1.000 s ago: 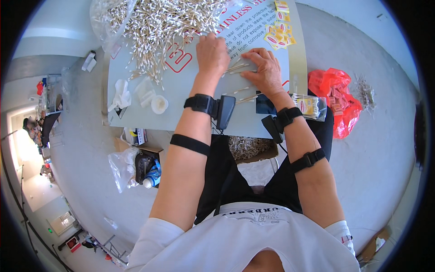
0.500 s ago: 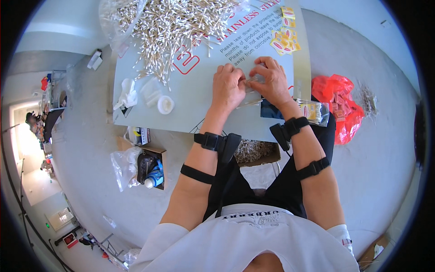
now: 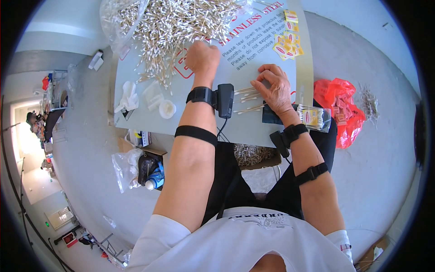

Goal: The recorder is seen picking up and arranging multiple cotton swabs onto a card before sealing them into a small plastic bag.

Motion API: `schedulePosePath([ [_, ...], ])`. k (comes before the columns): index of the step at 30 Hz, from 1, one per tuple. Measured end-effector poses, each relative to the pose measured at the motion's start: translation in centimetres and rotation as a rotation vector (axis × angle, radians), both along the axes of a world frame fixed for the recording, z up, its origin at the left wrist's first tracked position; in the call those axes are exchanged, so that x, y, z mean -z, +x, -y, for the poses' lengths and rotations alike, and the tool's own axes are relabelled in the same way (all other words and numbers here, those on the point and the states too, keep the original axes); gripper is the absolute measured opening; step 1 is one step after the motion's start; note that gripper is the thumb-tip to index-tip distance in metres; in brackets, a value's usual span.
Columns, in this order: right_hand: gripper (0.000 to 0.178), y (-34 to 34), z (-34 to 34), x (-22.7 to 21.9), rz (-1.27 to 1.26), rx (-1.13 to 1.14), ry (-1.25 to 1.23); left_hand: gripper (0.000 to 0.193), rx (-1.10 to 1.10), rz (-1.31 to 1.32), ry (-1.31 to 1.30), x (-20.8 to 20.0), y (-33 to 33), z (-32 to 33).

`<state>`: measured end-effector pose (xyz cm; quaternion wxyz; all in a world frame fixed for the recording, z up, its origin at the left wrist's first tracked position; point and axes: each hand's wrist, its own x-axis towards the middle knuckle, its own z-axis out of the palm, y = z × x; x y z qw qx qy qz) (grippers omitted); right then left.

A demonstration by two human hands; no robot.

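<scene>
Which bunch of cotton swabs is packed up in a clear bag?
The small bundle of cotton swabs by the right hand at the table's near edge. The big pile lies loose, and a few loose swabs lie between the hands.

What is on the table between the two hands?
In the head view, a few loose cotton swabs lie on the table between the left hand and right hand, beside the black wrist device.

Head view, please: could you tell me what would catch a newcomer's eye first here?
The big heap of cotton swabs at the far side of the pale table stands out first, with the left hand closed in a fist at its near edge. The right hand presses on a small row of swabs nearer the person, and a bright red plastic bag lies on the floor to the right.
</scene>
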<state>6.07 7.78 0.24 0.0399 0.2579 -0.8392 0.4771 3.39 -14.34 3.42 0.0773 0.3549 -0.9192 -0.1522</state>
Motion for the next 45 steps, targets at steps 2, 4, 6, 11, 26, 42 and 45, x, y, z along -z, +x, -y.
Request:
schedulePosePath([
  [2, 0.021, -0.1, -0.1, 0.0, -0.003, 0.002, 0.005, 0.029, -0.028, -0.004, 0.062, 0.6, 0.6, 0.6],
  [4, 0.021, -0.2, -0.3, 0.2, -0.005, 0.004, 0.009, 0.025, 0.007, -0.032, 0.054, 1.4, 2.0, 0.5],
  [6, 0.02, -0.4, -0.2, 0.0, 0.042, 0.003, -0.016, 0.021, 0.037, -0.062, 0.042, 1.8, 3.5, 0.1],
  [11, 0.031, -1.3, 0.8, -0.6, 0.193, 0.018, -0.076, 0.006, 0.287, -0.235, 0.14, 2.4, 5.6, -1.9],
  [26, 0.029, -3.2, 3.5, 0.8, -0.009, -0.076, 0.154, 0.028, 0.144, -0.23, -0.242, 2.2, 4.0, 6.1],
  [42, 0.009, -3.4, 2.8, 1.2, 0.002, -0.11, 0.094, 0.012, 0.256, -0.324, 0.352, 1.4, 4.3, 4.3],
  [45, 0.008, -3.5, 3.1, 1.1, -0.001, -0.109, 0.092, 0.011, 0.406, -0.225, 0.383, 1.3, 3.9, 2.7],
])
